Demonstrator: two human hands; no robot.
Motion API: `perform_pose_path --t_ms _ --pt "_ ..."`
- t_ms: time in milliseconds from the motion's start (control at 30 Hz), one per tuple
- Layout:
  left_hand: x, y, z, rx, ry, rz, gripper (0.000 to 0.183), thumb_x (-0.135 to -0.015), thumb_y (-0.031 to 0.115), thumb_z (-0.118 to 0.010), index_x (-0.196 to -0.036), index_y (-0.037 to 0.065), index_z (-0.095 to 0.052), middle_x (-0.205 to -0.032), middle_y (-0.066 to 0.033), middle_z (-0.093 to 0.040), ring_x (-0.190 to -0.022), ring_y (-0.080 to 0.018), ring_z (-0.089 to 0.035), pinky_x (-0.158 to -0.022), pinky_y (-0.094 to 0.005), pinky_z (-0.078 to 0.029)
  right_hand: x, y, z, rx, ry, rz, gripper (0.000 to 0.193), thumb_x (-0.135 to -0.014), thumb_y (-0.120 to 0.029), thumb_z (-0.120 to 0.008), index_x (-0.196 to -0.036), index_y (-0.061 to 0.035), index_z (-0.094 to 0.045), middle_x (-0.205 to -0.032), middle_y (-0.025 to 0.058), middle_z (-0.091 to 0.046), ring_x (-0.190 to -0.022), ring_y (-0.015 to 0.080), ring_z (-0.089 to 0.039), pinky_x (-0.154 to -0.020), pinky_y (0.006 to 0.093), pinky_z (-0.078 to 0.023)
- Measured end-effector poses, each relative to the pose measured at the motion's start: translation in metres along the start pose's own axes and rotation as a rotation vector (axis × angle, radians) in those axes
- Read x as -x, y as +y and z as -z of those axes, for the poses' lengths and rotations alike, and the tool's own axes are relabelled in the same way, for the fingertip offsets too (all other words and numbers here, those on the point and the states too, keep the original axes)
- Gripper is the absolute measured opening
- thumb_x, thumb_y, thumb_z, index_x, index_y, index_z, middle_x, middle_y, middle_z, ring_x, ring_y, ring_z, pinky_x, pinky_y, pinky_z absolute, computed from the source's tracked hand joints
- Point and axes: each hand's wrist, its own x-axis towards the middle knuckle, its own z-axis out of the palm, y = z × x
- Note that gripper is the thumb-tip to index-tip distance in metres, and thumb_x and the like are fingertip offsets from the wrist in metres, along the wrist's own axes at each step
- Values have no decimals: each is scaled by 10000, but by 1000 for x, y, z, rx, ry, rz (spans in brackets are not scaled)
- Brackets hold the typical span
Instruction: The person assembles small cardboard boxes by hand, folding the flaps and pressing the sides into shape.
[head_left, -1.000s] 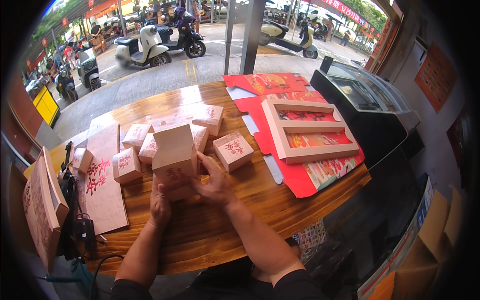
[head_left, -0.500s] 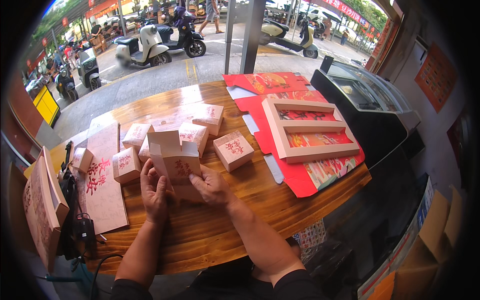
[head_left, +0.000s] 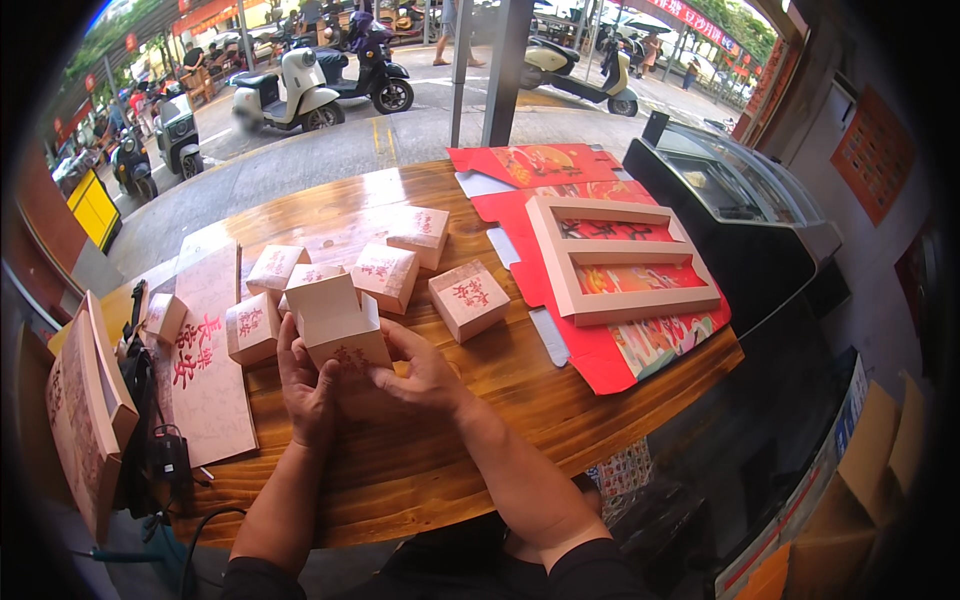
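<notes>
A small pink paper box [head_left: 350, 350] with red lettering is held up over the table between my two hands. Its top stands open, with a large flap raised at the back and a small side flap showing. My left hand [head_left: 309, 388] grips its left side, thumb toward the front. On the right side, my right hand [head_left: 422, 374] holds it with thumb and fingers. Just beyond are several closed boxes of the same kind, among them one box [head_left: 385, 276] behind the held one and another box [head_left: 468, 299] to the right.
A pink tray frame [head_left: 560, 290] lies on flattened red printed card [head_left: 600, 375] at the right. Flat pink card [head_left: 205, 420] covers the table's left side, near a black adapter [head_left: 170, 455] and a larger upright pink box [head_left: 80, 420]. A glass display case [head_left: 730, 180] stands beyond the table's right.
The box has squared out from a flatter, upright sleeve, and its open top now tips toward me. My right hand has shifted slightly down its side.
</notes>
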Motion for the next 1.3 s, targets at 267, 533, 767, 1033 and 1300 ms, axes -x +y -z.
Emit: perform_pose_path --t_ms 267,533,767,1033,1300 --pt "5 2 2 3 -93 26 593 -985 180 -602 -1506 48 -350 -1389 -122 -499 -1259 -207 -492 -1072 -346 -398 -2 -12 0 38 49 111 680 -829 -63 -698 -1466 -100 -465 -1283 88 -551 -1105 189 -589 -953 318 -499" --pt "6 7 3 57 -129 118 446 -1004 186 -529 -1419 56 -429 -1306 -104 -532 -1157 -174 -527 -1020 -320 -426 -1 -19 -1 150 20 181 642 -840 -62 -681 -1447 -94 -475 -1352 74 -477 -1174 172 -536 -961 310 -487" --pt "6 4 4 -38 -163 56 387 -1032 261 -524 -1352 48 -478 -1281 -83 -534 -1142 -162 -525 -1002 -297 -420 0 -12 0 141 78 138 391 -842 -131 -727 -1212 -68 -617 -1316 113 -500 -1188 224 -539 -930 337 -499" --pt "3 3 6 -212 -163 -41 424 -1037 361 -526 -1301 29 -507 -1273 -81 -535 -1157 -174 -518 -1020 -311 -403 -1 -14 -2 139 139 140 254 -882 -129 -736 -1088 -12 -644 -1230 101 -555 -1023 177 -602 -829 292 -528" --pt "8 0 2 56 -92 54 418 -1015 238 -592 -1345 36 -435 -1355 -125 -512 -1220 -213 -511 -1063 -347 -398 -2 -4 -3 122 178 137 345 -852 -104 -767 -1128 -45 -568 -1134 73 -616 -1000 171 -611 -816 305 -530"
